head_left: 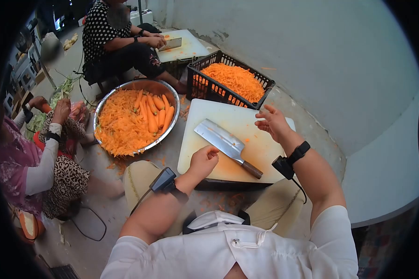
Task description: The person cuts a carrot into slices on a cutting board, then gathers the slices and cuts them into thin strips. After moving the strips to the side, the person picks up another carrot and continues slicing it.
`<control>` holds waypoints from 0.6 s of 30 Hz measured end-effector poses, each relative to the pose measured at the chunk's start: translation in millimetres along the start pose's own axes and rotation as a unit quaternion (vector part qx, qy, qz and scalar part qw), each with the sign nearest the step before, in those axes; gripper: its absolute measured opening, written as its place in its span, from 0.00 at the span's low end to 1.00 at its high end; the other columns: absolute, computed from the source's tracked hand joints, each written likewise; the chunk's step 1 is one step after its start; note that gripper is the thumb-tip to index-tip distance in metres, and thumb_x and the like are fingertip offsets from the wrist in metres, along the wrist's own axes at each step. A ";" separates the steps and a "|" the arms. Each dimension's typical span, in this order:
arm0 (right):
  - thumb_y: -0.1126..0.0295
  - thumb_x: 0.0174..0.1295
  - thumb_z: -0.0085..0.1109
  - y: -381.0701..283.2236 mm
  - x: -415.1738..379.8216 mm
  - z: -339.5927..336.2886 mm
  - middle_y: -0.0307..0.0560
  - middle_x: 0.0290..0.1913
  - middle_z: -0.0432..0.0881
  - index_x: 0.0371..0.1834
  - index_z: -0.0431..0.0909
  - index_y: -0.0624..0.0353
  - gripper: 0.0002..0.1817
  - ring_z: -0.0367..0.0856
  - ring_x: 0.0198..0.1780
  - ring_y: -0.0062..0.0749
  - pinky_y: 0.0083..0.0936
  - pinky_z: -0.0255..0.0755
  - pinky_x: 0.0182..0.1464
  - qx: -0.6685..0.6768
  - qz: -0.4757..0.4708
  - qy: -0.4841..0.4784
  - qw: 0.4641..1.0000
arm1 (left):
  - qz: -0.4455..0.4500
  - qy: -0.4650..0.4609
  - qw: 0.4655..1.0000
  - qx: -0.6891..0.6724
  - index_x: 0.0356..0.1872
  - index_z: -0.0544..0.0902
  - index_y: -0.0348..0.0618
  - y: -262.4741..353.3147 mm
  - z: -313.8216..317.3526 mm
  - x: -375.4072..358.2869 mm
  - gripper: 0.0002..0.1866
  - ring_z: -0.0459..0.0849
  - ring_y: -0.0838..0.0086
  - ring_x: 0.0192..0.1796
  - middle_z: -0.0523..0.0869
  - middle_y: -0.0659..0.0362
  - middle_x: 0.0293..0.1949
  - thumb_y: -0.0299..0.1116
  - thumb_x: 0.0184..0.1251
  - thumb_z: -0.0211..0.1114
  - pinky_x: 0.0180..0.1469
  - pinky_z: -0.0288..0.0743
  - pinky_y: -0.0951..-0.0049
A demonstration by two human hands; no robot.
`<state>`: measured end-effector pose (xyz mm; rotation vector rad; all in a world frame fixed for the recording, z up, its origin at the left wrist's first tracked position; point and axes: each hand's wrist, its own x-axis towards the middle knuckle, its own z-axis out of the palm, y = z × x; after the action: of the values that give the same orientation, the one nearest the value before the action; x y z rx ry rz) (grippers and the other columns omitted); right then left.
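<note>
A cleaver [222, 141] with a wooden handle lies flat on the white cutting board [195, 111], its blade toward the upper left. My left hand [204, 162] hovers by the board's lower left part, left of the cleaver, with its fingers curled in and nothing plainly visible in them. Over the board's upper right side, my right hand [271, 122] is raised with its fingers apart and holds nothing. Small orange bits and an orange stain mark the board.
A metal basin [175, 100] of whole and shredded carrots stands left of the board. Behind the board is a black crate [209, 83] of shredded carrot. One co-worker [109, 44] cuts on another board; a second [37, 158] sits at the left.
</note>
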<state>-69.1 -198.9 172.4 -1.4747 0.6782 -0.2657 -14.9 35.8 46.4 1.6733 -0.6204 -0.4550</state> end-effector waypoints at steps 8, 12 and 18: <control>0.70 0.52 0.59 110.4 -55.8 1.8 0.48 0.37 0.81 0.47 0.76 0.65 0.19 0.79 0.37 0.33 0.24 0.73 0.42 -0.290 0.018 -0.168 0.942 | 0.028 -0.030 0.995 0.087 0.40 0.81 0.38 -8.6 7.6 -5.9 0.11 0.79 0.77 0.32 0.83 0.58 0.34 0.29 0.55 0.63 0.38 0.75 0.76; 0.67 0.49 0.59 133.5 -73.9 -7.9 0.53 0.44 0.79 0.48 0.78 0.59 0.21 0.75 0.47 0.45 0.33 0.69 0.52 -0.509 -0.143 -0.080 0.845 | 0.042 -0.052 0.992 0.103 0.40 0.81 0.38 -13.1 12.9 -9.0 0.11 0.79 0.76 0.32 0.83 0.57 0.34 0.29 0.55 0.62 0.38 0.75 0.75; 0.68 0.49 0.58 137.8 -77.2 -10.7 0.54 0.43 0.77 0.44 0.79 0.59 0.17 0.73 0.49 0.47 0.36 0.68 0.54 -0.491 -0.155 -0.020 0.857 | 0.051 -0.071 0.990 0.112 0.39 0.82 0.39 -8.3 19.5 -9.7 0.10 0.80 0.73 0.32 0.82 0.55 0.34 0.28 0.55 0.61 0.38 0.75 0.75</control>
<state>-168.5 -149.6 59.5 -2.5783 0.5494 -0.1252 -33.1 27.9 34.2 1.8205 -0.8848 -0.4450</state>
